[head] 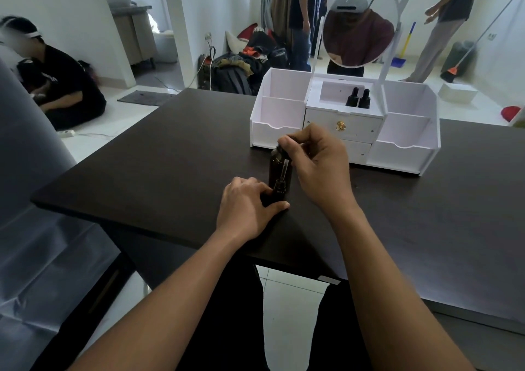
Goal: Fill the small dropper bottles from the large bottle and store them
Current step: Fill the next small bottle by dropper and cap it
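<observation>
On table (170,157), dark amber bottle (276,163)

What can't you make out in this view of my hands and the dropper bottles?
Head view only.
Body of the small bottle: covered by the left hand.
Top of the dropper: buried in the fingers of the right hand.
Liquid level in the large bottle: dark glass, partly behind the right hand.
Lower halves of the stored bottles: behind the organizer wall; too small to judge fill.

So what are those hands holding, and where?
The left hand grips the small dark dropper bottle by its body; right hand pinches the glass dropper by its top.
</observation>
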`<action>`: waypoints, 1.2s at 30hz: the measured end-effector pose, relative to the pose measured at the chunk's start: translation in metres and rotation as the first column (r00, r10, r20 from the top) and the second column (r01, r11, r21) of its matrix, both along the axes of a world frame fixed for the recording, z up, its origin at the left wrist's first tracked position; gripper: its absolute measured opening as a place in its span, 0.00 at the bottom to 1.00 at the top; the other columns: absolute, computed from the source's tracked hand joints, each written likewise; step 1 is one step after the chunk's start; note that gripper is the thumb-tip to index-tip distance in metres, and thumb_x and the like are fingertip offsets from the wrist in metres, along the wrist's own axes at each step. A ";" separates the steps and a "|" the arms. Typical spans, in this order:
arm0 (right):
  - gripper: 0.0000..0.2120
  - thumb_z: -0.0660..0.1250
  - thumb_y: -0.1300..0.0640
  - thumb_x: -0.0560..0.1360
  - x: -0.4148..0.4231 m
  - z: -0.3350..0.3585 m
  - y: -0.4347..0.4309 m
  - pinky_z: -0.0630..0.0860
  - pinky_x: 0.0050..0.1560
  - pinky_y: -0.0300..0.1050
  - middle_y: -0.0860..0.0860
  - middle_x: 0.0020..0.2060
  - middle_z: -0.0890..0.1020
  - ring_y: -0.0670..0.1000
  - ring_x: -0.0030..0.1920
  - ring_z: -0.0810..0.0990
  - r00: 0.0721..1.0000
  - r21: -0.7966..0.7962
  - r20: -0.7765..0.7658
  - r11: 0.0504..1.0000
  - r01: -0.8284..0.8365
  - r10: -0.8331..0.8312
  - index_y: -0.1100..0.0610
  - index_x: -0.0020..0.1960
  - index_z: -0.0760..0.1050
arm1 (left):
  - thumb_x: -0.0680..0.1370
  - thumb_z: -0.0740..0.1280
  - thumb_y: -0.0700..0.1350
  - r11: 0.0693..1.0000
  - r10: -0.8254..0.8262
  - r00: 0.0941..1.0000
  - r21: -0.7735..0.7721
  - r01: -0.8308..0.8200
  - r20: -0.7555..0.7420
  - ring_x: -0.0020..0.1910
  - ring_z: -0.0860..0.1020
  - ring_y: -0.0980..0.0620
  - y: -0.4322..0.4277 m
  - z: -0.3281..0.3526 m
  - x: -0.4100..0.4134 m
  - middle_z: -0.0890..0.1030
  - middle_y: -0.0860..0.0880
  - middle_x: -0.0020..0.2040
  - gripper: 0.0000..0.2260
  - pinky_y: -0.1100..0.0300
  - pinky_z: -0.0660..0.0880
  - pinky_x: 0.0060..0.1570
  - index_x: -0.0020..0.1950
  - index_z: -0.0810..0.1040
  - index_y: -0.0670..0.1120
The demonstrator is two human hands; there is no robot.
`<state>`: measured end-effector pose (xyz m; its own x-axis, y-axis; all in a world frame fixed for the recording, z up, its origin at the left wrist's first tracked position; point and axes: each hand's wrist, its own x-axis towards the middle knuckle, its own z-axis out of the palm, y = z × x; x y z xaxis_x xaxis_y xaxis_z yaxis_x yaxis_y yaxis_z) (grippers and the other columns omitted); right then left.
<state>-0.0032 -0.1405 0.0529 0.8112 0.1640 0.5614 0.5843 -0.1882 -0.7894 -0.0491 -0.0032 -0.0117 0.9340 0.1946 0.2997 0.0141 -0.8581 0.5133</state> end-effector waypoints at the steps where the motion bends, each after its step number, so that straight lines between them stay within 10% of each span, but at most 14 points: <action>1: 0.07 0.72 0.54 0.78 0.000 0.000 0.000 0.80 0.41 0.58 0.52 0.39 0.84 0.56 0.39 0.83 1.000 0.001 -0.003 1.000 -0.002 0.002 0.57 0.49 0.79 | 0.70 0.71 0.65 1.000 -0.002 1.000 -0.007 0.002 -0.001 0.57 0.70 0.53 0.000 0.002 -0.001 0.78 0.57 0.49 0.19 0.55 0.69 0.59 0.52 0.83 0.54; 36: 0.05 0.73 0.55 0.77 0.000 0.004 0.002 0.80 0.38 0.52 0.50 0.39 0.84 0.53 0.38 0.83 1.000 0.004 0.022 1.000 0.022 -0.022 0.54 0.49 0.78 | 0.70 0.73 0.63 0.999 0.012 1.000 -0.035 -0.012 -0.005 0.57 0.72 0.50 -0.002 0.009 -0.007 0.73 0.55 0.45 0.19 0.52 0.71 0.60 0.52 0.84 0.51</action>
<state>-0.0036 -0.1381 0.0567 0.8021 0.1442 0.5796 0.5972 -0.1978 -0.7773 -0.0566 -0.0052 -0.0025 0.9330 0.2161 0.2876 0.0271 -0.8395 0.5427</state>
